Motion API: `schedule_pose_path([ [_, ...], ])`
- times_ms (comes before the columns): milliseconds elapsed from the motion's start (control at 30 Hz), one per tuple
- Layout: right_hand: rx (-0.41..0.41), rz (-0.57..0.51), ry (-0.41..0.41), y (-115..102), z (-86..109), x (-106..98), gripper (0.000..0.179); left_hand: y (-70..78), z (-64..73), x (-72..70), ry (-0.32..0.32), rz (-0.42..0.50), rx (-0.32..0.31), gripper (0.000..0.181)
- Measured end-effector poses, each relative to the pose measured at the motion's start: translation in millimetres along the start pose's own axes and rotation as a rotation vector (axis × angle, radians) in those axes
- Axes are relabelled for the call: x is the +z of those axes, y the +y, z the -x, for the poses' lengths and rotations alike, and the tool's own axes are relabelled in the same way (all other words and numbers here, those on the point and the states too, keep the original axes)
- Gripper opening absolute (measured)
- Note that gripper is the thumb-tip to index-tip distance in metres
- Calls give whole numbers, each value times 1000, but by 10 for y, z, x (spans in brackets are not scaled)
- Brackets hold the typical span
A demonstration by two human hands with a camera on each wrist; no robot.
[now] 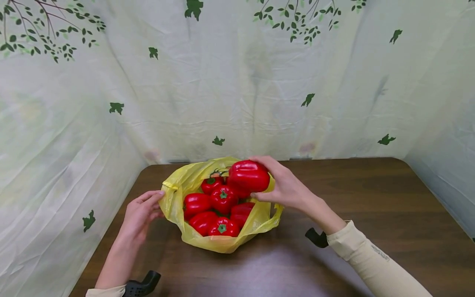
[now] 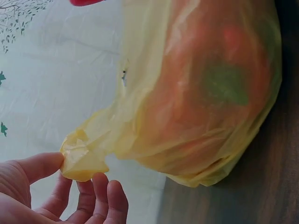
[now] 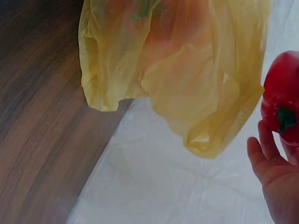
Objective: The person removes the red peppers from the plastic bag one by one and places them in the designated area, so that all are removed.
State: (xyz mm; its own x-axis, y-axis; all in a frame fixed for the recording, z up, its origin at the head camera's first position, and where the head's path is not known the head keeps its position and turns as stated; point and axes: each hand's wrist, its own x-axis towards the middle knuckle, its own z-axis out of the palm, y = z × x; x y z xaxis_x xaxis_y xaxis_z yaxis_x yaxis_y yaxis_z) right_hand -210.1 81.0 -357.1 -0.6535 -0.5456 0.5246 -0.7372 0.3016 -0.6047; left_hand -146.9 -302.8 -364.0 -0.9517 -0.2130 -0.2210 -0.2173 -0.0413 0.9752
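A yellow plastic bag (image 1: 226, 244) stands on the table with its mouth spread, and several red bell peppers (image 1: 223, 199) with green stems lie inside. At the bag's left rim my left hand (image 1: 142, 214) pinches the edge; in the left wrist view its thumb and fingers (image 2: 46, 165) hold a gathered yellow corner. My right hand (image 1: 283, 185) grips one red bell pepper (image 1: 248, 176) on its side, above the bag's back right part. In the right wrist view that pepper's green stem shows, near the right edge. Peppers deeper in the bag are hidden.
The brown wooden table (image 1: 356, 198) extends to the right of the bag. Behind it hangs a pale curtain (image 1: 222, 82) with printed leaves. Some thin dark and orange strands (image 1: 219, 171) show at the bag's back rim. Black wrist mounts (image 1: 142, 284) sit near both cuffs.
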Motion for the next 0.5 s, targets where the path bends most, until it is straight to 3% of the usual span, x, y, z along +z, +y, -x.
schedule_pose_path([
  [200,64,-29,34,-26,107,-85,82,45,40,-4,-65,51,-3,11],
  [500,113,1,75,31,280,-213,81,93,79,2,-83,41,-11,14],
])
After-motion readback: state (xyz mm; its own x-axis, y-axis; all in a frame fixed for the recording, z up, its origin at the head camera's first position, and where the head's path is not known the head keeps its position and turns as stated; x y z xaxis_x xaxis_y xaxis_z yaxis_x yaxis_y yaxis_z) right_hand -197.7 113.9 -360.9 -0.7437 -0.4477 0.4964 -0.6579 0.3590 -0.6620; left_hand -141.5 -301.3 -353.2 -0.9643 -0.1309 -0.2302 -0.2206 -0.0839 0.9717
